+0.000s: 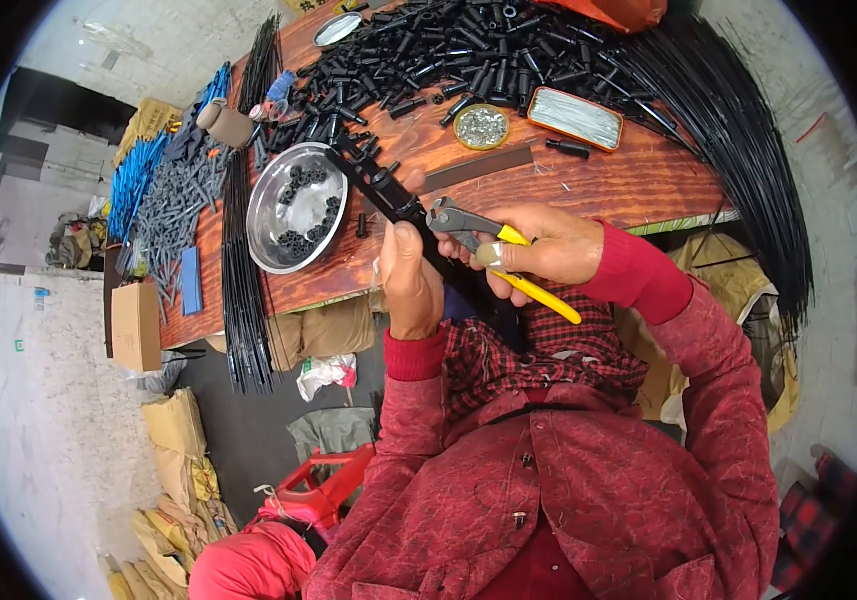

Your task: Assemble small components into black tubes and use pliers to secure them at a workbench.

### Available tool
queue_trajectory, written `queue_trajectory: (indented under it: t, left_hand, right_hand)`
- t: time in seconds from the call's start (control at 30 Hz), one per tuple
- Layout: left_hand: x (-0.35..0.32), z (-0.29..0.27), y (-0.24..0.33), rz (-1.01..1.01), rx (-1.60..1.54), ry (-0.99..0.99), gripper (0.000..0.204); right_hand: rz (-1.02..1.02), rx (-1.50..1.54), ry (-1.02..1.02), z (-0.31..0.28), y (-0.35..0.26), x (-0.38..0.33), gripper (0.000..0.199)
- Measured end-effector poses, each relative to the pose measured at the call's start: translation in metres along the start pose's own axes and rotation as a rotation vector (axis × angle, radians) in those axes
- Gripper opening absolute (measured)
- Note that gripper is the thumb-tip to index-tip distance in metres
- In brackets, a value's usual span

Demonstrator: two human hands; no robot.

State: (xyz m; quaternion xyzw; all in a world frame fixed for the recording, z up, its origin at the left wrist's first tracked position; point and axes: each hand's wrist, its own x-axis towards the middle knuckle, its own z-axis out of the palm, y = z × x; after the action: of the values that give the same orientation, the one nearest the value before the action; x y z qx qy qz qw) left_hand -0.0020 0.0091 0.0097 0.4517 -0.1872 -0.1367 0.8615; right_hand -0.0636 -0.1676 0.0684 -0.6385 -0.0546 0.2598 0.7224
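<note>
My left hand (411, 285) is closed around a bundle of slim black rods with black fittings (389, 192), like a folded umbrella frame, which slants up toward the table. Gripped in my right hand (559, 245) is a pair of end-cutting pliers (544, 297) with yellow handles. Their grey jaws are against or just beside the fittings, close to my left thumb; whether they bite on anything is too small to tell. A pale wrap covers part of my right thumb. A metal bowl (258, 235) holding small black ring-like parts stands left of the bundle.
The wooden table (649, 190) carries a heap of black tubular parts (429, 60), a round tin (458, 133) and rectangular tin (617, 138) of silvery pieces, and long black rods (739, 120) overhanging the right edge. More rods (242, 290) overhang the left front. Below is a red stool (334, 480).
</note>
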Motion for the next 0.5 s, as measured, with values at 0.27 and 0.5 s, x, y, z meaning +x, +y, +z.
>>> queue_trajectory:
  t: [0.27, 0.5]
  left_hand:
    - [0.001, 0.004, -0.008, 0.043, 0.121, 0.046, 0.031]
    - [0.003, 0.019, -0.011, 0.012, 0.141, 0.16, 0.018]
  right_hand:
    - [-0.047, 0.038, 0.152, -0.016, 0.012, -0.009, 0.03]
    - [-0.063, 0.05, 0.191, -0.026, 0.016, -0.016, 0.027]
